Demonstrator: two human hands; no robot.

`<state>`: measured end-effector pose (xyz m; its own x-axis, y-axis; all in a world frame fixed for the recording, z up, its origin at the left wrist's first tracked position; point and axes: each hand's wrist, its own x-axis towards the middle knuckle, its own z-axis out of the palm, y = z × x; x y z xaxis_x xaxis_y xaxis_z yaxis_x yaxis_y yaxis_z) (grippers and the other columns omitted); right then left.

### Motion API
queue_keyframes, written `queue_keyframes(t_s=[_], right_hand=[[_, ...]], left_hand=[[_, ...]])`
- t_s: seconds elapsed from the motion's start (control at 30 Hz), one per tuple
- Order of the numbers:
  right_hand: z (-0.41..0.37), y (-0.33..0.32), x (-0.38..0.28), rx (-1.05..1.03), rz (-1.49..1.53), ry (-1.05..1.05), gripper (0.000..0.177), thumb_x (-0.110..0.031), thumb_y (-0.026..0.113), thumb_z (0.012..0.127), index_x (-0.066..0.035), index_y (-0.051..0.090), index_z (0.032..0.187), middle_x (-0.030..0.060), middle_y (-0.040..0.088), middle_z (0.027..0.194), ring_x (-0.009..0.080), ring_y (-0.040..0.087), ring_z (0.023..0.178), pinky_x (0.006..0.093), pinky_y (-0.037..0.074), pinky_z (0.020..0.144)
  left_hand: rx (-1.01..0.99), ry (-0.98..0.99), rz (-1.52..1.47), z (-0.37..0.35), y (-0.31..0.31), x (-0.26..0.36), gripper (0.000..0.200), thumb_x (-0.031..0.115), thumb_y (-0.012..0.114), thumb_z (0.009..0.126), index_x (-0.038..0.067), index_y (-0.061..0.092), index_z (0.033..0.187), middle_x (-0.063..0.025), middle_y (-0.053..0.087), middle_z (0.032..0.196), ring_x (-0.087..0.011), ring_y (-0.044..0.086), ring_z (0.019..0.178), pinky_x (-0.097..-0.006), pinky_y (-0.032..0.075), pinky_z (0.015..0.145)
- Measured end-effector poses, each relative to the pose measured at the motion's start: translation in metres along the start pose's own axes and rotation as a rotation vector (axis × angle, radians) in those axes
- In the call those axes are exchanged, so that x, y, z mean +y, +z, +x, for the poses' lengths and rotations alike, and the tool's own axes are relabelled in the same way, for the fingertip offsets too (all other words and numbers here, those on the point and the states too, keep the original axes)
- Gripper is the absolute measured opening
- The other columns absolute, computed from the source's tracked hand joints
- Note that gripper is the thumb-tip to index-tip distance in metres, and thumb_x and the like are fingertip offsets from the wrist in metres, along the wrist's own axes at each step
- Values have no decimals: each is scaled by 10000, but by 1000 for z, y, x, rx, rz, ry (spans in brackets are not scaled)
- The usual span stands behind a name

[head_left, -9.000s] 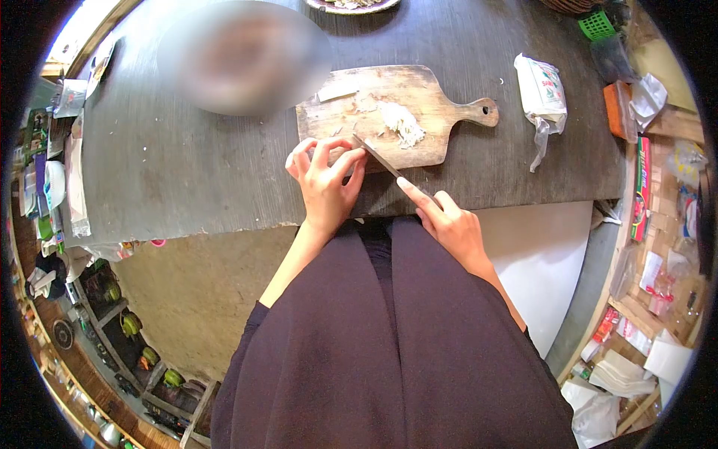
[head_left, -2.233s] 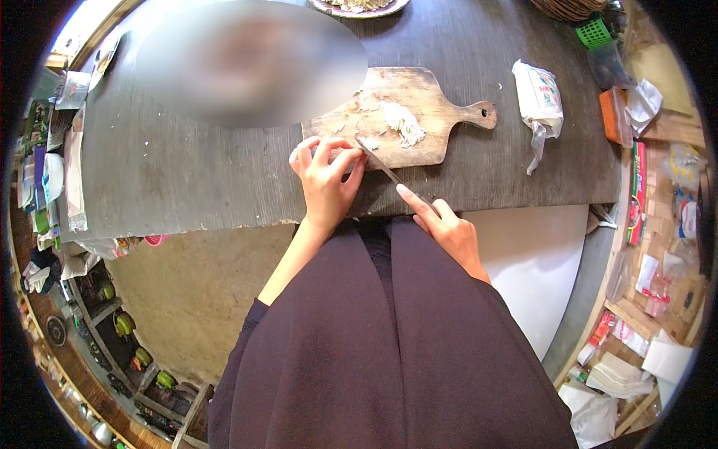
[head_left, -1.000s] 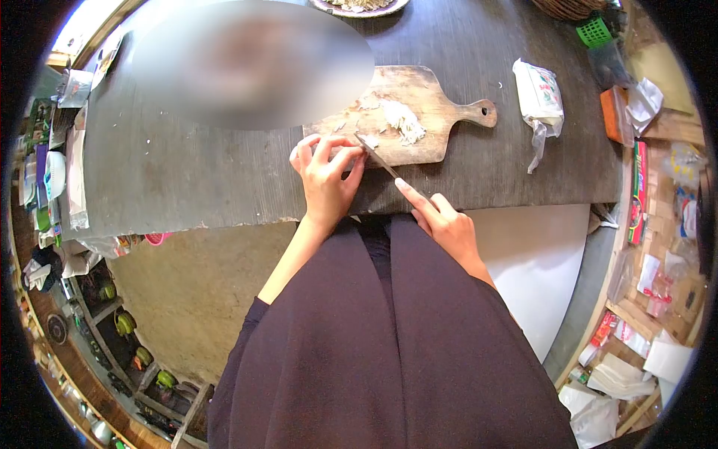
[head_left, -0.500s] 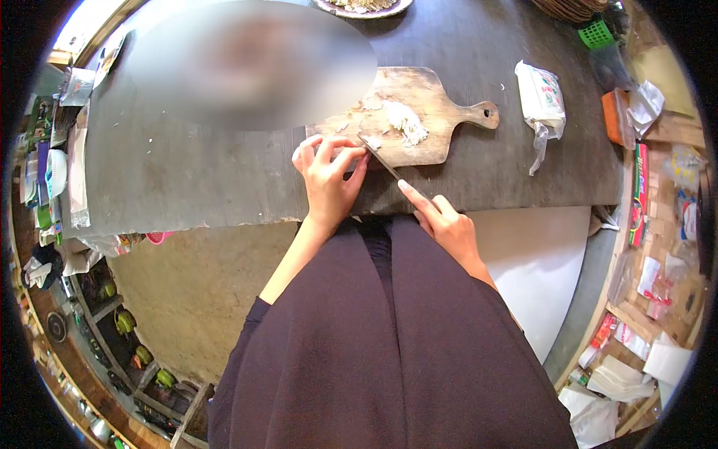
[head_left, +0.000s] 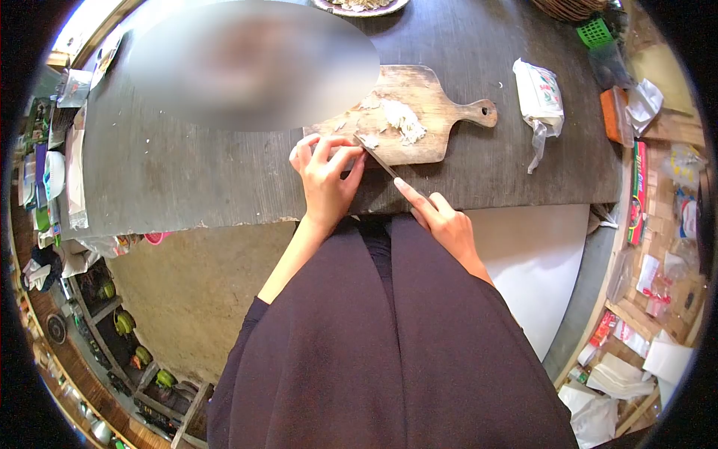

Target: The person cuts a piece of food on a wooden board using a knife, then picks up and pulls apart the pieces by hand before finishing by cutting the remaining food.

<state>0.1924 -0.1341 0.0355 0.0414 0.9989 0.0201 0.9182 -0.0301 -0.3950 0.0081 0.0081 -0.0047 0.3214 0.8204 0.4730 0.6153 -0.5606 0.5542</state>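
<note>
My right hand [head_left: 440, 221] is closed round the handle of a knife [head_left: 380, 159], with the index finger stretched along it. The blade points up and left over the near edge of a wooden cutting board [head_left: 437, 146]. At the board's near left corner, my left hand [head_left: 327, 172] is curled, fingertips bent down beside the knife's tip. Whatever it pinches is hidden under the fingers. A small heap of pale chopped pieces [head_left: 404, 122] lies mid-board, with a few scraps [head_left: 369, 140] near the blade.
A white plastic packet [head_left: 538, 96] lies right of the board. At the far edge stands a plate [head_left: 385, 12] of pale shreds. Right of the dark table [head_left: 202, 187] are an orange box [head_left: 616, 116] and a green basket [head_left: 594, 34]. A blurred patch covers the table's upper left.
The whole view has shifted very slightly left. Both hands, the knife and the chopped pieces stay practically in place on the board.
</note>
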Motion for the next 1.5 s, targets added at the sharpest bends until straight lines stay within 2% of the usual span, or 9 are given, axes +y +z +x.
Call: queue_keyframes(t_s=[0.07,0.13,0.17,0.23,0.73,0.83,1.17,1.27,1.5], right_hand=[[0,-2,-2,1,1,-6,609,-239,670,963,-436,482,1509,75,510,773,266,608,516,403,545,484],[-5,-6,-4,-87,56,79,665,-118,676,933,-404,498,1506,84,524,823,303,660,639,455,575,617],[-5,-5,-3,-88,55,80,665,-118,676,933,-404,498,1506,84,524,823,303,660,639,455,575,617],[-7,-2,1,7,42,9,626,-248,682,951,-446,478,1509,76,518,785,272,616,528,411,553,500],[-2,2,-2,-1,-17,5,601,-262,654,975,-445,467,1517,71,500,764,259,613,513,407,545,484],[-5,-3,-4,13,-7,13,602,-262,658,971,-445,472,1514,66,501,764,255,615,518,402,546,487],[-8,-7,-2,-1,-8,4,606,-262,668,962,-449,482,1508,58,497,771,249,611,528,397,543,491],[-7,-7,-2,-5,-6,1,605,-263,665,964,-447,481,1510,63,492,768,253,608,527,397,541,490],[0,-1,-2,10,-18,-6,590,-268,657,970,-440,484,1507,75,523,784,258,612,520,397,538,480]], left_hand=[[6,1,5,1,0,-1,168,156,831,761,183,743,902,44,678,1043,-295,522,1151,-465,330,1022],[-5,0,-1,0,-1,0,173,156,835,757,184,745,903,44,677,1040,-296,523,1153,-465,330,1024],[-5,-1,-2,0,-1,0,173,156,835,757,184,745,903,44,677,1040,-296,523,1153,-465,330,1024],[12,-3,-4,1,0,1,174,157,838,758,183,746,903,43,677,1039,-297,524,1151,-466,329,1025],[18,14,3,1,-2,1,176,130,853,741,161,759,888,20,697,1026,-294,549,1103,-454,365,991],[21,-3,-20,0,1,-1,145,162,834,770,174,751,888,42,686,1017,-298,530,1141,-460,333,1022],[16,4,-3,1,-1,0,149,159,837,759,173,743,874,41,683,1010,-299,532,1138,-460,337,1020],[22,15,7,1,-1,1,187,114,850,734,154,749,887,25,694,1023,-296,543,1119,-456,356,1007],[19,12,5,1,-1,1,183,115,847,736,153,746,883,34,696,1029,-289,549,1113,-452,361,1001]])
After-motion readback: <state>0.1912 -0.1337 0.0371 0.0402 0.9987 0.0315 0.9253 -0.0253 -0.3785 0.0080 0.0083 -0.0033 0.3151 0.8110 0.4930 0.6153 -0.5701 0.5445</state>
